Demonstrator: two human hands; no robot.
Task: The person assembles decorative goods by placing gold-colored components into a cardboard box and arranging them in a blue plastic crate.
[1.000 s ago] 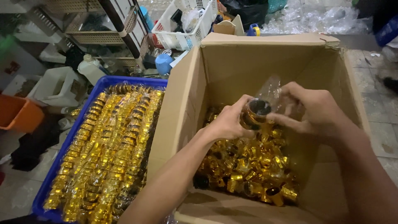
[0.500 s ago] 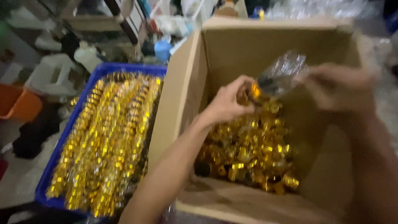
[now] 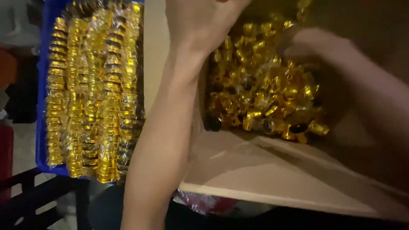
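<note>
Left hand: the left hand [image 3: 200, 21] is raised at the top edge of the view, over the near-left corner of the cardboard box [image 3: 272, 170]; its forearm runs down and to the left across the box wall. The fingertips are cut off by the frame, so I cannot tell whether they are spread or closed on anything.

Right hand: the right hand [image 3: 313, 47] reaches into the box from the right and rests on the upper right part of the pile; it is blurred, the fingers look curled down into the pieces, but whether they grip one I cannot tell.

Gold caps: the loose gold caps [image 3: 264, 89] lie heaped in the far part of the box floor, short shiny cylinders tumbled every way, so no common axis; a few at the near edge of the heap show dark open ends facing the camera.

Box: open at the top, its bare near floor pale and lit, its right wall in shadow.

Wrapped rows: rows of gold caps in clear wrap [image 3: 91, 93] fill the blue tray [image 3: 41, 127] just left of the box; each row's long axis runs away from the camera, and the rows lie side by side, touching.

Below the box: something red in clear plastic [image 3: 204, 202] peeps out under the near edge.
</note>
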